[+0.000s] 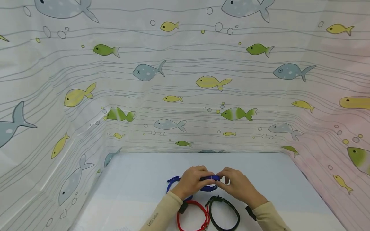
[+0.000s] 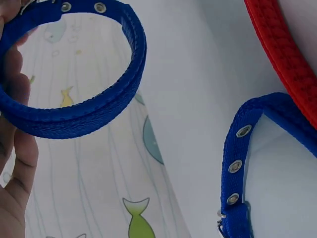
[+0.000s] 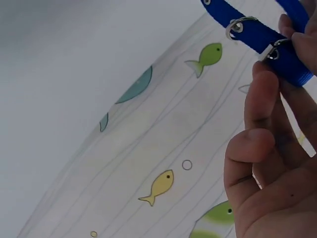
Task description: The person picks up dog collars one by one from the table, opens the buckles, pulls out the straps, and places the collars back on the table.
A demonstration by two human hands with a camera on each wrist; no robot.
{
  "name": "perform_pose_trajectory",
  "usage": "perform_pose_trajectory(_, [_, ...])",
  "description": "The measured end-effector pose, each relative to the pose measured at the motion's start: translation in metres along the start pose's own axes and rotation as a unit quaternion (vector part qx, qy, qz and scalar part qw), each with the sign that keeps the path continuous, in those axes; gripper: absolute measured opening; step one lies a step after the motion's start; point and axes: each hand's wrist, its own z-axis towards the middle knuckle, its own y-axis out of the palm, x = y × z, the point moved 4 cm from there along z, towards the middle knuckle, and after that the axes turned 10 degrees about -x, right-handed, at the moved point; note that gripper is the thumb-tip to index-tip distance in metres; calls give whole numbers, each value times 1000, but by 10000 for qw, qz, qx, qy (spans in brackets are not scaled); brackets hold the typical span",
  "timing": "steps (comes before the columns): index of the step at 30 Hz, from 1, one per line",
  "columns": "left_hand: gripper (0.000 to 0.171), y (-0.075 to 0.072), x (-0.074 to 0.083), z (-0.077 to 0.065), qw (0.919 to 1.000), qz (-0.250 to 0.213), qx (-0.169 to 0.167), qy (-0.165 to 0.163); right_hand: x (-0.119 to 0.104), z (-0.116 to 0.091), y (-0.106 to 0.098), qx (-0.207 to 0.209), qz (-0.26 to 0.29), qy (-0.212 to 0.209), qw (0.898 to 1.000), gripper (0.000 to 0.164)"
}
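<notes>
Both hands hold a blue pet collar (image 1: 208, 188) up over the table, near its middle. In the left wrist view the collar (image 2: 84, 121) forms a closed loop with metal eyelets, and the left hand (image 1: 192, 181) grips it at one side. The right hand (image 1: 237, 185) pinches the strap by the metal buckle (image 3: 270, 52) between thumb and fingers. A loose D-ring (image 3: 237, 27) and the eyelet end of the strap show beside the buckle. Part of the loop is hidden behind the left fingers in the head view.
A second blue collar (image 2: 233, 168) lies on the table (image 1: 138, 179), partly under the left hand and wrist. Closer to the body lie a red collar (image 1: 178, 219) and a black collar (image 1: 222, 199), side by side. A fish-patterned sheet (image 1: 190, 64) walls the table's back and sides.
</notes>
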Motion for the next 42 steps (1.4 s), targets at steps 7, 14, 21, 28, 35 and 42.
perform_pose_trajectory(7, [32,1,-1,-2,9987,-479,16,-181,6,-1,-1,290,892,-143,9955,12])
perform_pose_trajectory(14, [27,-3,-2,-5,9912,-1239,326,-325,7,-3,-1,771,1382,-137,9873,14])
perform_pose_trajectory(21, [26,-5,-4,-8,9795,-1911,462,-432,8,-5,2,1071,2058,-302,9722,15])
perform_pose_trajectory(28, [26,-3,-4,-8,9964,-817,179,-132,-3,-2,-1,581,216,179,9979,15])
perform_pose_trajectory(35, [28,0,0,-7,9990,-440,94,31,-8,-1,-1,371,-328,50,9988,17])
perform_pose_trajectory(42, [28,1,-4,-7,9917,-1255,169,-235,0,-2,0,704,784,-218,9942,15])
